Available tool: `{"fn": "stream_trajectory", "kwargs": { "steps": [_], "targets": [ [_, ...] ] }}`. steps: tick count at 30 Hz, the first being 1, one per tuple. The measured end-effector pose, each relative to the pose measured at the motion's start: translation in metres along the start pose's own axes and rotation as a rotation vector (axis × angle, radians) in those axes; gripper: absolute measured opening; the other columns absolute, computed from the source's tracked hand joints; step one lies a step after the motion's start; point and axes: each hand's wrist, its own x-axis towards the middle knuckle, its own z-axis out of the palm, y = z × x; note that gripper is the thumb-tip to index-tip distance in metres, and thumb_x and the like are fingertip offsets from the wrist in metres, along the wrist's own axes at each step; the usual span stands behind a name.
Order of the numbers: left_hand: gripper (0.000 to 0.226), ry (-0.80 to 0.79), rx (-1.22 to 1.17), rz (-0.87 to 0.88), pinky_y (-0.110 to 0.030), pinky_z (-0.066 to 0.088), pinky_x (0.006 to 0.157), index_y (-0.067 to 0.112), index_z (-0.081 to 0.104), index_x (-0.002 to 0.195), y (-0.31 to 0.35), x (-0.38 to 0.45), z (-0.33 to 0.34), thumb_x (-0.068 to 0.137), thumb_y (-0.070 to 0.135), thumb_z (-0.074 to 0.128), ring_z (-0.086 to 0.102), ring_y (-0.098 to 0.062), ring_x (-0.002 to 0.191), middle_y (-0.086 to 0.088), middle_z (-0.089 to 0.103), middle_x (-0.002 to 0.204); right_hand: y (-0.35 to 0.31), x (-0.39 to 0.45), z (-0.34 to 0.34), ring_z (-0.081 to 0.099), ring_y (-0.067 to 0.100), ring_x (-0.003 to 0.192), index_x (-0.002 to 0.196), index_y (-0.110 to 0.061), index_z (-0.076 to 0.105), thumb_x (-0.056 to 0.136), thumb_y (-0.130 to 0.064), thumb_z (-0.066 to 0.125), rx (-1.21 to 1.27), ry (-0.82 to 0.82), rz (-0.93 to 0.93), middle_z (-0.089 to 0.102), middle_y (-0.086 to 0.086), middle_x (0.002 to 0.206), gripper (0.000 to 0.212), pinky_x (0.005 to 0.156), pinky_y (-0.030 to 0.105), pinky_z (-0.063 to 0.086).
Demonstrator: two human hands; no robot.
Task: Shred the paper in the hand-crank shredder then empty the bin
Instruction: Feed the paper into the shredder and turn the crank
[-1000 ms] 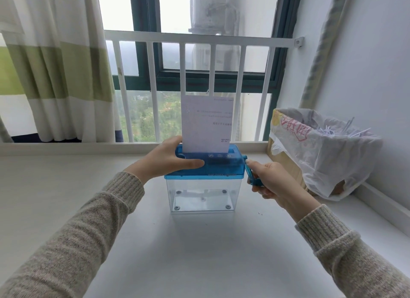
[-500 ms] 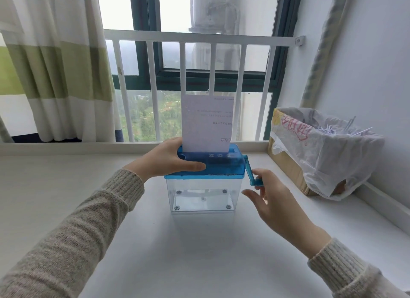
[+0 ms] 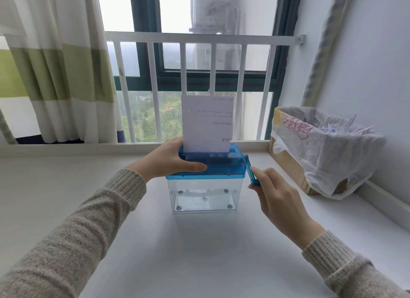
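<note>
White sill | left hand grips shredder | paper upright

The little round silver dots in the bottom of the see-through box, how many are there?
5. Two sit at the back, left and right; one in the middle; two at the front, left and right. None looks hidden.

A striped curtain hangs left of the white window railing.
</note>
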Motion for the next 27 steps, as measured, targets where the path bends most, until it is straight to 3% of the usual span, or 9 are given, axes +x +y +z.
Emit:
{"fn": "stream_trajectory", "kwargs": {
  "steps": [3,11,16,23,27],
  "targets": [
    [0.043,0.004,-0.004,0.008,-0.015,0.046,0.076,0.041,0.044,0.103,0.0,0.0,0.001,0.076,0.035,0.077,0.053,-0.011,0.098,0.012,0.052,0.106,0.001,0.0,-0.001,0.057,0.022,0.065,0.121,-0.006,0.05,0.094,-0.021,0.05,-0.039,0.023,-0.016,0.061,0.01,0.088,0.031,0.041,0.033,0.05],
    [0.043,0.016,0.016,0.018,-0.012,0.045,0.067,0.036,0.044,0.106,0.002,-0.001,0.001,0.078,0.032,0.076,0.054,-0.008,0.092,0.013,0.052,0.103,0.003,0.0,0.002,0.058,0.021,0.07,0.121,-0.006,0.051,0.089,-0.013,0.056,-0.063,0.052,-0.038,0.063,0.009,0.089,0.032,0.04,0.034,0.05],
    [0.044,0.01,0.019,0.008,-0.016,0.048,0.073,0.036,0.046,0.108,-0.001,0.0,0.001,0.077,0.036,0.076,0.055,-0.012,0.097,0.007,0.054,0.11,0.002,0.001,0.003,0.06,0.022,0.072,0.118,-0.004,0.057,0.086,-0.008,0.059,-0.073,0.072,-0.024,0.064,0.007,0.089,0.032,0.038,0.035,0.049],
    [0.046,0.009,0.031,0.009,-0.014,0.047,0.072,0.034,0.045,0.112,-0.002,0.002,0.001,0.078,0.035,0.075,0.054,-0.011,0.096,0.007,0.054,0.11,0.001,0.009,-0.004,0.058,0.022,0.073,0.117,-0.008,0.053,0.091,-0.013,0.048,-0.045,0.039,-0.013,0.063,0.007,0.089,0.027,0.041,0.035,0.051],
    [0.05,0.001,0.027,0.005,-0.016,0.049,0.076,0.032,0.044,0.118,-0.005,0.003,0.001,0.078,0.035,0.075,0.054,-0.013,0.1,0.003,0.054,0.117,0.001,0.009,-0.005,0.058,0.021,0.073,0.117,-0.008,0.053,0.089,-0.007,0.054,-0.044,0.041,-0.015,0.062,0.006,0.088,0.028,0.041,0.036,0.051]
  ]
}}
